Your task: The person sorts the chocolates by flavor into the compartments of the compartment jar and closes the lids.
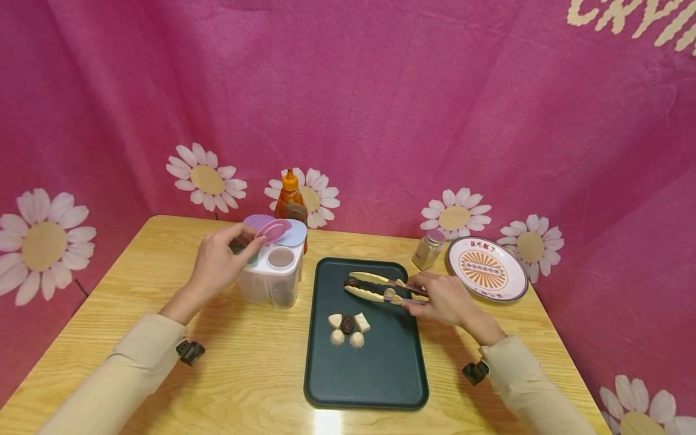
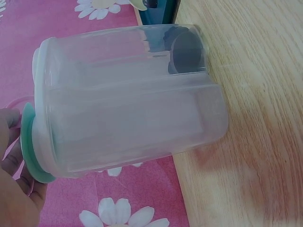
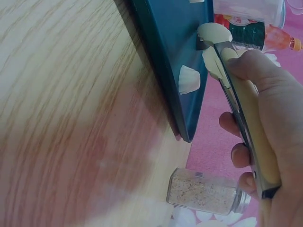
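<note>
My left hand (image 1: 220, 254) pinches a round pink lid (image 1: 273, 231) above a clear storage container (image 1: 270, 285). The container's white top has an uncovered round opening (image 1: 281, 257), and dark contents (image 2: 185, 51) show through its wall. A green lid (image 2: 34, 146) sits on another opening, near the left fingers. My right hand (image 1: 443, 297) grips tongs (image 1: 375, 287) with cream tips over a dark tray (image 1: 367, 380). Between the tong tips is a dark chocolate (image 1: 351, 282). A pale piece (image 1: 389, 292) shows between the tong arms. Lower on the tray, several white chocolates (image 1: 338, 337) surround a dark swirled chocolate (image 1: 348, 325).
Behind the container stands a squeeze bottle (image 1: 290, 202) with an orange cap. Right of the tray's far corner is a seasoning jar (image 1: 428, 249) with a pinkish lid, beside a patterned plate (image 1: 487, 269). A pink floral cloth (image 1: 370, 121) hangs behind the wooden table (image 1: 250, 368).
</note>
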`<action>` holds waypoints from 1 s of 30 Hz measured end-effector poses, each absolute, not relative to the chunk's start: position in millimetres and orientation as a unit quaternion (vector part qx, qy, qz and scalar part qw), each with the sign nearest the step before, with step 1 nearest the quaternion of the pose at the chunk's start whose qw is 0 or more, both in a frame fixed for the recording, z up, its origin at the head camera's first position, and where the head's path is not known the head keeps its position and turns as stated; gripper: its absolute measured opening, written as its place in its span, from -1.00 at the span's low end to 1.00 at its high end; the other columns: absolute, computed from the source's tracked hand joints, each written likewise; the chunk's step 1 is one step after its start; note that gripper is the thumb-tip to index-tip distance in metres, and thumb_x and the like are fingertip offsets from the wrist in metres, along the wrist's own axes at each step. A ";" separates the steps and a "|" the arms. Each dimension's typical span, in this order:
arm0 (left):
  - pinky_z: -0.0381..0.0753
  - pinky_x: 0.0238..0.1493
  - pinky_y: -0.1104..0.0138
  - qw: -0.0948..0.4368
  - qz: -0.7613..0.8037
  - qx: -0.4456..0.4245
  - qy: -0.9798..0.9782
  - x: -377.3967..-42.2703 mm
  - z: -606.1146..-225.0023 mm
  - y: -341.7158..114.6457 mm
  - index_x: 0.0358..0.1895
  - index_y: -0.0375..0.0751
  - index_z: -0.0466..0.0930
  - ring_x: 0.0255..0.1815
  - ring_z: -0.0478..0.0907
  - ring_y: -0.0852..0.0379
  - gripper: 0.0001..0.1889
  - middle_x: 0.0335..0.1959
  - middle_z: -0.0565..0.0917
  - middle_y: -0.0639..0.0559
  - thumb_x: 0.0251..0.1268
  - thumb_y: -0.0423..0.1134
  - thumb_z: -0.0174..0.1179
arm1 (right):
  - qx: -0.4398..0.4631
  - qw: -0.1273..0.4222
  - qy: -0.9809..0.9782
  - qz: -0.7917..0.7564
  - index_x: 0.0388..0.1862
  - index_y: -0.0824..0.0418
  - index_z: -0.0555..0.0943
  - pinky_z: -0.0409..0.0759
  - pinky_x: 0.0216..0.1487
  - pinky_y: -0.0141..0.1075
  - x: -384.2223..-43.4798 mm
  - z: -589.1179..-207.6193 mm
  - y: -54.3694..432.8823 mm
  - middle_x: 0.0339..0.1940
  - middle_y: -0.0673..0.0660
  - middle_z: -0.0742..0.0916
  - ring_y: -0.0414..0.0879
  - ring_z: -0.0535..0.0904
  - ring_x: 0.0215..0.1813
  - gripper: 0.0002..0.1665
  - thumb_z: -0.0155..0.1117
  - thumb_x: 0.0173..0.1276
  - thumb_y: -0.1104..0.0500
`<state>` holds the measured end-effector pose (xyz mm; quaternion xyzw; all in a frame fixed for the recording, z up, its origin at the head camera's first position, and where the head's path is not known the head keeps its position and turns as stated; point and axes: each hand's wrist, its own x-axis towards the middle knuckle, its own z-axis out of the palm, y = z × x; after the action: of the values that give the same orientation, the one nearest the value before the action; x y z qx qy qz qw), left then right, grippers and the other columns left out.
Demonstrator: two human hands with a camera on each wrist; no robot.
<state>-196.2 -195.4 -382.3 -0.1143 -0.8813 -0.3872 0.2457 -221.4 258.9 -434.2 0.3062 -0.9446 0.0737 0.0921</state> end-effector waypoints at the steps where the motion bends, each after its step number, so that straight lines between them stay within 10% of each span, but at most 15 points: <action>1: 0.53 -0.25 0.49 0.247 -0.387 -0.115 -0.881 -196.1 -382.3 -195.2 -0.19 -0.24 0.75 -0.32 0.68 0.00 -0.87 -0.30 0.82 -0.15 0.36 -0.25 0.44 | 0.306 0.091 -0.945 0.075 -0.09 0.04 0.75 0.45 -0.44 -0.34 -221.7 -435.0 259.1 -0.29 -0.08 0.78 -0.27 0.59 -0.36 -0.54 0.57 0.17 -0.20; 30: 0.54 -0.14 0.51 0.226 -0.387 -0.104 -0.888 -195.1 -381.7 -194.5 -0.12 -0.24 0.74 -0.22 0.70 -0.03 -0.81 -0.22 0.82 -0.16 0.40 -0.18 0.42 | 0.347 0.153 -0.917 0.127 -0.06 0.11 0.75 0.43 -0.45 -0.40 -212.5 -393.4 244.3 -0.26 -0.01 0.83 -0.26 0.54 -0.44 -0.48 0.62 0.11 -0.15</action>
<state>-195.1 -194.5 -381.7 -0.1042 -0.8876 -0.3873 0.2264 -212.5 244.3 -393.4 0.3466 -0.9167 0.1270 0.1531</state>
